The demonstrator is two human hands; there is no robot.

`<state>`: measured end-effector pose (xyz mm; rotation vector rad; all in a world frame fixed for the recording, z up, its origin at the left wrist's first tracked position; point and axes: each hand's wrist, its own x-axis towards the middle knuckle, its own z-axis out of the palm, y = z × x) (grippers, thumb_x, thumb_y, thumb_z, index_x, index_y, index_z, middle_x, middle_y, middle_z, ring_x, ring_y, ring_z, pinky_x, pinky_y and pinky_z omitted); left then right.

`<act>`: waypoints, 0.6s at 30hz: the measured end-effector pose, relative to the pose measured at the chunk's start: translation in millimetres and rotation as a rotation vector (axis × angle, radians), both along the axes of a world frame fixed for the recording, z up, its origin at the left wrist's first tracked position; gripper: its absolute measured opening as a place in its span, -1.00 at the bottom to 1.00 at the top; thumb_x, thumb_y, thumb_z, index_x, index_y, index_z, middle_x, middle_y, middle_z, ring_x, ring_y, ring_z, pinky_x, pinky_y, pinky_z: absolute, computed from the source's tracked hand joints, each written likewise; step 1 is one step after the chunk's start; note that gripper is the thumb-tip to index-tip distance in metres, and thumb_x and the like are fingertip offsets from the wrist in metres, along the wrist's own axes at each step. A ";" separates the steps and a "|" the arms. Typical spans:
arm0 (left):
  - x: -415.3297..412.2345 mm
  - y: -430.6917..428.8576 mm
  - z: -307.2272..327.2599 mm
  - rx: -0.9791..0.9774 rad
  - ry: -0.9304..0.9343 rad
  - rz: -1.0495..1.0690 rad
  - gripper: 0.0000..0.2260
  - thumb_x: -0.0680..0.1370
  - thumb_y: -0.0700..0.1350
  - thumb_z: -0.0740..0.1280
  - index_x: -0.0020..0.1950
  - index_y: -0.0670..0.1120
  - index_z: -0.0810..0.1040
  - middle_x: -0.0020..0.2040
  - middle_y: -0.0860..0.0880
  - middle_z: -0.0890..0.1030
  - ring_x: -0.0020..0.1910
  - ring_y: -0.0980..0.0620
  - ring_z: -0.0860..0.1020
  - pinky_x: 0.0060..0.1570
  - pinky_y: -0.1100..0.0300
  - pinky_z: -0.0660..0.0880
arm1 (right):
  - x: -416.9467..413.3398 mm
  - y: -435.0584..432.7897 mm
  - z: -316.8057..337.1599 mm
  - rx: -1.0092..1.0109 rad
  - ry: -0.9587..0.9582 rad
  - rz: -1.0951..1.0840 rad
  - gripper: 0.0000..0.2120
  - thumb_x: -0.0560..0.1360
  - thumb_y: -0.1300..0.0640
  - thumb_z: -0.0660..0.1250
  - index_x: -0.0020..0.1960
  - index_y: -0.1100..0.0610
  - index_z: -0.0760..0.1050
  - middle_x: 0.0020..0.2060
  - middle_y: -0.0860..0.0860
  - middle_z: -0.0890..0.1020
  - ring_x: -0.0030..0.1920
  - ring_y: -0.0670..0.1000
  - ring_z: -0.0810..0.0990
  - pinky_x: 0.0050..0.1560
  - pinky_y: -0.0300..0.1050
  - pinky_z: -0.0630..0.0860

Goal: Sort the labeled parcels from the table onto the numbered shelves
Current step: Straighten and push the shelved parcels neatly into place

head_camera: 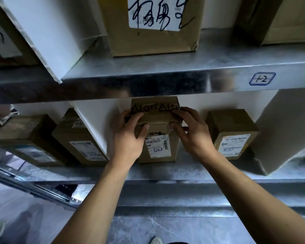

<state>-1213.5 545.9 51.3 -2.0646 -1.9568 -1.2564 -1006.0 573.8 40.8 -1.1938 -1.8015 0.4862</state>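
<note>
Between left hand and right hand, both gripping its top, the labeled parcel stands upright on the shelf.

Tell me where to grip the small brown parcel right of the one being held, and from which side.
Probably best: take the small brown parcel by its upper end, grip spanning the left and right faces, coming from the shelf's open front. It is narrow and its top stands free; lower down the large pale box leans close on its right.

Dim, bluish light; glare on the metal shelf edge; blurred, bowed frame edges.
</note>
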 end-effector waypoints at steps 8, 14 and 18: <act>-4.7 -1.7 0.0 0.000 -0.026 0.020 -0.61 0.52 0.11 0.30 0.25 -0.06 0.59 0.28 -0.11 0.53 0.20 -0.06 0.52 0.12 0.20 0.46 | -1.4 4.0 1.9 0.017 -0.001 0.069 -0.60 0.58 0.12 0.39 0.40 0.16 0.49 0.35 0.13 0.44 0.25 0.05 0.51 0.18 0.05 0.61; 3.1 -9.4 11.3 -0.019 -0.020 0.028 -0.67 0.52 -0.08 0.45 0.27 -0.08 0.60 0.35 -0.15 0.47 0.32 -0.10 0.45 0.26 0.27 0.32 | 13.4 -3.1 5.6 -0.005 -0.140 0.047 -0.56 0.60 0.08 0.36 0.46 0.10 0.44 0.45 0.15 0.37 0.37 0.12 0.44 0.24 -0.19 0.37; 21.9 -18.4 26.9 0.092 -0.026 0.008 -0.69 0.54 -0.09 0.42 0.28 -0.10 0.59 0.33 -0.13 0.47 0.35 -0.07 0.42 0.34 0.23 0.34 | 37.4 -9.9 17.5 0.111 -0.227 -0.006 -0.59 0.60 0.05 0.35 0.42 0.11 0.47 0.41 0.17 0.43 0.36 0.17 0.47 0.21 0.00 0.48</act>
